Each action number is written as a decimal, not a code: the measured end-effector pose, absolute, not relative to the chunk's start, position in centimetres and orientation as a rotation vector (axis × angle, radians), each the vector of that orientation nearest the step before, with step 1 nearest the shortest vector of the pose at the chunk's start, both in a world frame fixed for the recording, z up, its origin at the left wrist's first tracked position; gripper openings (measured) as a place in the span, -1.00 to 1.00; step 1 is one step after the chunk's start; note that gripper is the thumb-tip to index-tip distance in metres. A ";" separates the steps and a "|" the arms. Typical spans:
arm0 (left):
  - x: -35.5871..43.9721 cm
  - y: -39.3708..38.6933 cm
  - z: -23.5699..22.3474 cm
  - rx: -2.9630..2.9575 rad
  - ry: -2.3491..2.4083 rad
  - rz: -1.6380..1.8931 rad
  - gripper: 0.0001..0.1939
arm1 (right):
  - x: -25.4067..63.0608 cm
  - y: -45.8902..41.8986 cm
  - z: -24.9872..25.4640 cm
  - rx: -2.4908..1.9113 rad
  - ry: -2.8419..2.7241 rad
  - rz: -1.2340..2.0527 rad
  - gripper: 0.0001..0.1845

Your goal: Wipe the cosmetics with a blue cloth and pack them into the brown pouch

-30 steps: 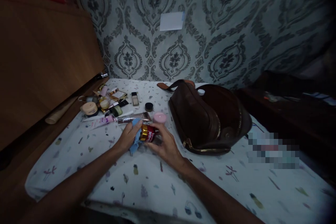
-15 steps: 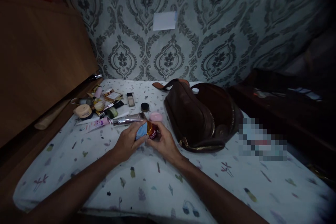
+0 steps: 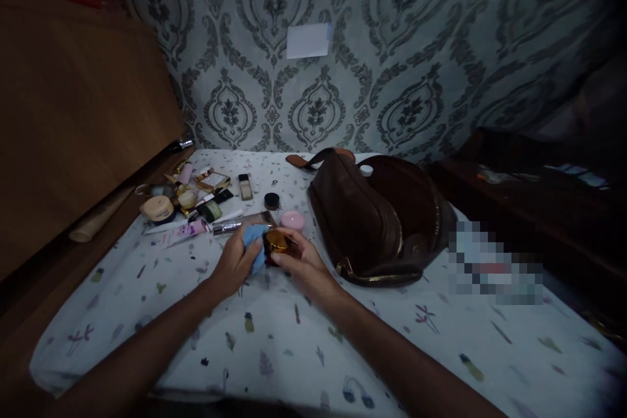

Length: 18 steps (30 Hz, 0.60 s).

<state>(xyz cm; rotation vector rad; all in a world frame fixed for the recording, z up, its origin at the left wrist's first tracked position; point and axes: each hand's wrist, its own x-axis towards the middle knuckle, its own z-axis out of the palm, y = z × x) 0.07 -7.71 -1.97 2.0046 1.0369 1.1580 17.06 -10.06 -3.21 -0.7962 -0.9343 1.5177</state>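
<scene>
While both hands [image 3: 232, 268] hold the jar [image 3: 280, 248], its lid [image 3: 277, 240] gleams gold

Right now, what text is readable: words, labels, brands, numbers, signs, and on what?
None can be read.
Held jar: no readable text.
Pink tube: print too small and blurred.
Tan jar: marks too small.
Wall card: no print visible.
Item right of the bag: pixelated, unreadable.
</scene>
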 end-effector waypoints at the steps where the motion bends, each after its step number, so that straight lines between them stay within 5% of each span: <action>1: 0.0 -7.6 -2.1 2.024 1.017 1.150 -0.51 | 17.0 -10.1 -3.1 -0.777 -0.870 1.550 -0.48; 8: 0.0 -7.8 -3.2 2.242 1.007 1.011 -0.04 | 16.8 -10.5 -2.8 -0.665 -0.677 1.656 -0.63; 18: -0.7 -7.4 -2.2 1.994 0.887 0.994 -0.45 | 17.5 -10.2 -2.7 -0.807 -0.928 1.646 -0.51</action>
